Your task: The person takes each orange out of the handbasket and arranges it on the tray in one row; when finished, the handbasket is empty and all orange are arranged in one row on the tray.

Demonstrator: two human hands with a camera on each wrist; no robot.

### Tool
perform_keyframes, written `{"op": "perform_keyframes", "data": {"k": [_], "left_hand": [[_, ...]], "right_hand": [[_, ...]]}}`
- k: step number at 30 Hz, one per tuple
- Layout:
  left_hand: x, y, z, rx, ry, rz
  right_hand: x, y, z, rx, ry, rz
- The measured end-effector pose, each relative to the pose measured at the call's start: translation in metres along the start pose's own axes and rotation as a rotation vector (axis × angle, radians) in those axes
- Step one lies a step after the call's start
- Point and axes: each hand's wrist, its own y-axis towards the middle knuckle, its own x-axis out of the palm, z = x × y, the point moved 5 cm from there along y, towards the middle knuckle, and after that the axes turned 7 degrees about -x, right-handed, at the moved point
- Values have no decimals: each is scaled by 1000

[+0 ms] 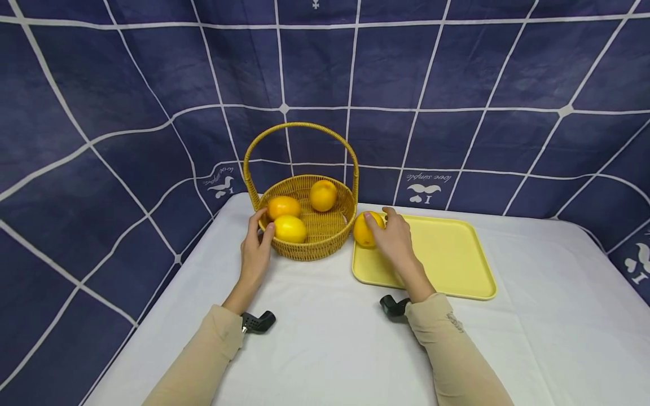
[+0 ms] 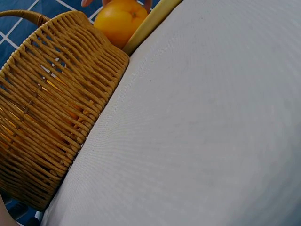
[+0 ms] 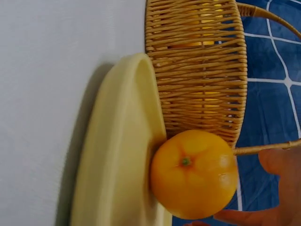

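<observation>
My left hand (image 1: 255,248) holds the near left rim of a wicker basket (image 1: 310,251), thumb and fingers at the rim. Inside lie an orange (image 1: 323,195), an orange fruit (image 1: 284,208) beside that hand, and a yellower round fruit (image 1: 290,229) in front. On the left end of a yellow tray (image 1: 447,254) sits another orange (image 3: 194,174), its stem mark facing the right wrist camera. My right hand (image 1: 396,239) arches around this orange; a fingertip is right at its side, while the thumb stands clear above it in the right wrist view.
The basket's tall handle (image 1: 302,124) arches above it, and its right side stands close against the tray's left end. A white cloth (image 1: 325,338) covers the table. Behind hangs a dark blue curtain (image 1: 406,67) with white lines. Black wrist cameras (image 1: 259,322) hang below both sleeves.
</observation>
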Motion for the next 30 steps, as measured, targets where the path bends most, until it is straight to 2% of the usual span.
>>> {"op": "perform_keyframes", "data": {"k": [6,16,30], "left_hand": [[0,-2,1,-5,2,-1],[-1,-1,0,-6,-8,-3],[-1,0,1,-5,-13,-12]], "right_hand": [[-6,-1,-12,-46,15,27],[-10,-9,-41,-136,35,26],[2,-15,-59,-300,139,60]]}}
